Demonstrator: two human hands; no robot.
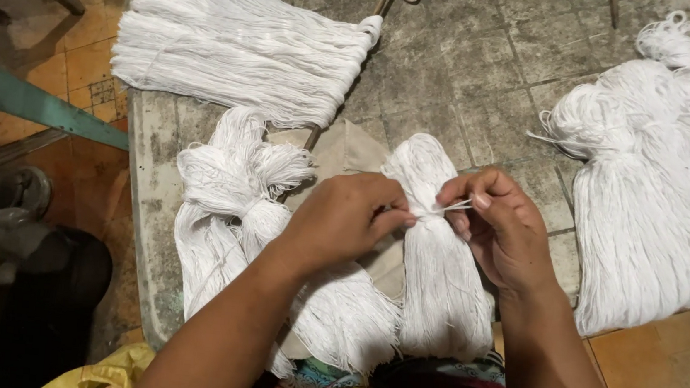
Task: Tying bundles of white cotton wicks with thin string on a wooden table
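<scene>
A thin white cotton strand [454,206] is pinched taut between the fingers [399,217] of the left hand [343,219] and those of the right hand [502,228], both closed narrowly on it. Directly under the fingers a bundle of white cotton yarn [441,286] is laid on the grey stone worktop [455,79]. Left of the fingers a knotted white yarn bundle [229,184] is seen; beyond them a finished white mop head [233,47]; to their right a loose white yarn heap [662,188].

Lay spread on grey concrete slab [456,70]: finished mop head [241,48] top left, loose yarn pile [662,188] right, tied bundles [228,200] left; orange floor tiles [662,372] beyond.
</scene>
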